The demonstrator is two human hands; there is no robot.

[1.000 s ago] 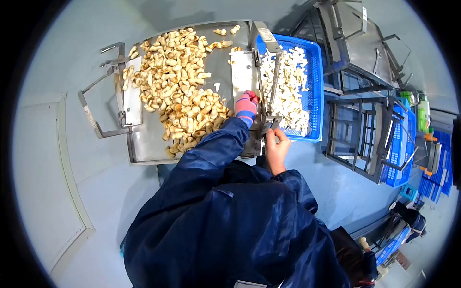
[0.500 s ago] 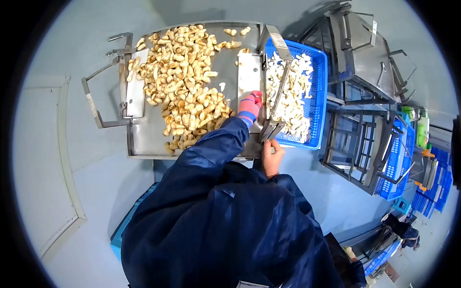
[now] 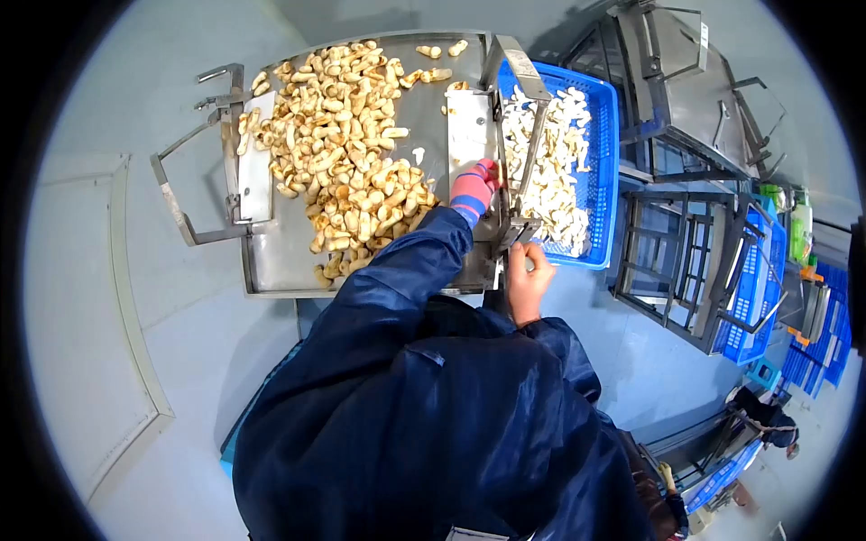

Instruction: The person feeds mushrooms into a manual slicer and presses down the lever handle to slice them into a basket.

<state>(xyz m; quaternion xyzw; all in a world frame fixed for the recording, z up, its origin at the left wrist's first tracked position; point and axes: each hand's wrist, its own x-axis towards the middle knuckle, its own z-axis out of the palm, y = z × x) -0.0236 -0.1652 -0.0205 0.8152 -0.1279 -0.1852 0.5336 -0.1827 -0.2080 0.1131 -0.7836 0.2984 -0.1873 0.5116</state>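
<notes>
My left hand [image 3: 473, 191], in a pink and blue striped glove, rests at the white board [image 3: 470, 126] on the metal tray's right side. Its fingers are curled together beside a metal cutter frame [image 3: 532, 144]; what they hold is hidden. My bare right hand [image 3: 529, 284] is closed at the near end of that frame, around its lever handle, mostly covered by the fingers. To the left lies a big heap of whole brown-and-cream mushrooms [image 3: 352, 135]. Pale cut mushroom pieces [image 3: 555, 162] fill much of the blue basket [image 3: 604, 171] just right of the cutter.
A second white board with a metal frame [image 3: 176, 198] is fixed at the tray's left edge. A few mushrooms [image 3: 428, 51] lie apart at the tray's far side. Metal stands [image 3: 695, 99] and more blue baskets [image 3: 753, 288] stand to the right. Another person [image 3: 767, 419] is at far right.
My right hand and the cutter's near end have shifted slightly right and away from me. My left hand stays at the board. The whole view has also shifted a little.
</notes>
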